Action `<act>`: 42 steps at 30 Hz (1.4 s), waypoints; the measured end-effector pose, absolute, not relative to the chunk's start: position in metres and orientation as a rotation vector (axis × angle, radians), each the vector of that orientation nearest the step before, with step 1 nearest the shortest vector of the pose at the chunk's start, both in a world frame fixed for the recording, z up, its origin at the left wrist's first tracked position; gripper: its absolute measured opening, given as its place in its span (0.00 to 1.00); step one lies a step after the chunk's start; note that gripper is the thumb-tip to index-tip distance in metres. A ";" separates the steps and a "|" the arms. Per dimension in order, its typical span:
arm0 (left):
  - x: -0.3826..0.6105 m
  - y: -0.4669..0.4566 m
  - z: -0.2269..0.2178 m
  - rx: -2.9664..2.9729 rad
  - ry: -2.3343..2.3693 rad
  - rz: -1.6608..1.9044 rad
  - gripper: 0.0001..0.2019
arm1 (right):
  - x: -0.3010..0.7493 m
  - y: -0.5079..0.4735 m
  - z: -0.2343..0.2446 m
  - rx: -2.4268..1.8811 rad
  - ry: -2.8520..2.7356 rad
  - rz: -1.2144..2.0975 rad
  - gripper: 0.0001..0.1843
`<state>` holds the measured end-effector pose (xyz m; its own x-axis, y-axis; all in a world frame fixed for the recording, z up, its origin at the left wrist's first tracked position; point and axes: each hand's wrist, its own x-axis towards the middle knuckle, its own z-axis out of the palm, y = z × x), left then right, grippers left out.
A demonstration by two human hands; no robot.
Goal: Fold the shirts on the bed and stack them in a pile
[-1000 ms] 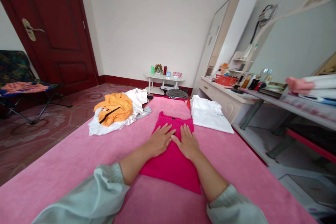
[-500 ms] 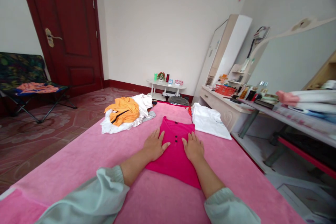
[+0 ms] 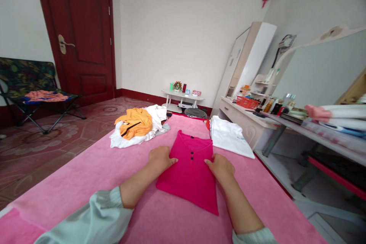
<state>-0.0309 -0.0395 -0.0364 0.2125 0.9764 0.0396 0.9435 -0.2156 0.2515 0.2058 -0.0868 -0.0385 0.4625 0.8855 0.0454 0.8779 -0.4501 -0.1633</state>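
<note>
A folded magenta top (image 3: 190, 169) with small dark buttons lies on the pink bed cover (image 3: 94, 175). At the top's left edge my left hand (image 3: 160, 158) has its fingers curled and pinches the fabric. My right hand (image 3: 221, 164) grips the right edge in the same way. Both forearms reach forward in pale green sleeves.
A heap of orange and white clothes (image 3: 138, 126) sits at the bed's far left. A folded white shirt (image 3: 228, 135) lies at the far right. Beyond stand a small white table (image 3: 183, 97), a dresser (image 3: 246, 116) with bottles, a folding chair (image 3: 31, 97) and a dark red door (image 3: 82, 34).
Both hands slid apart from the middle of the magenta top to its side edges and curled onto the fabric. The view tilted upward.
</note>
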 end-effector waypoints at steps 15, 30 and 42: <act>-0.010 -0.054 -0.037 2.433 1.332 0.740 0.07 | 0.217 -0.056 -0.072 -1.857 -1.393 0.200 0.23; 0.027 -0.092 -0.059 2.765 0.934 0.649 0.12 | 0.181 -0.061 -0.059 -1.769 -1.383 0.394 0.26; 0.019 -0.085 -0.040 2.158 0.887 1.119 0.13 | 0.180 -0.061 -0.068 -1.553 -1.469 0.307 0.08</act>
<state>0.0193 -0.0853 -0.0400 0.4365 0.7567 0.4867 0.3015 -0.6327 0.7133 0.1798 -0.0610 -0.0684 0.2486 0.8790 0.4069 0.6427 0.1646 -0.7483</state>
